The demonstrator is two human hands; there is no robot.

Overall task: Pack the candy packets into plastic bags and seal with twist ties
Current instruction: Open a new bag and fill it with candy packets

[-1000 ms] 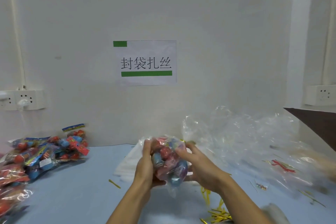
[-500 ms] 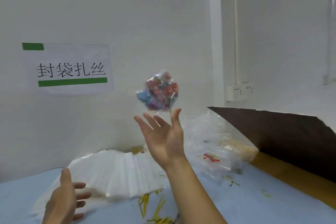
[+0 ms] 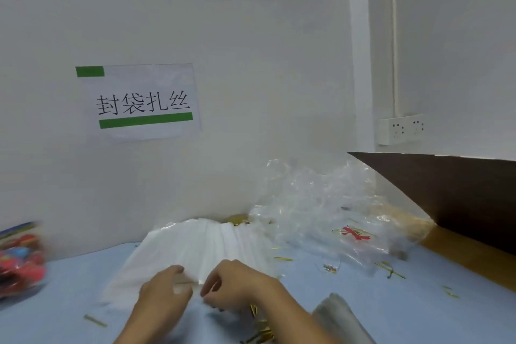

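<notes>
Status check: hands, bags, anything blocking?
Left hand and right hand both pinching at the near edge of the white bag stack. Nothing blocking. Candy packets far left.

— What lies before you?
— The stack of plastic bags, on the table.
— And beside it?
— Candy packets to your left, crumpled plastic right, twist ties nearest you.
</notes>
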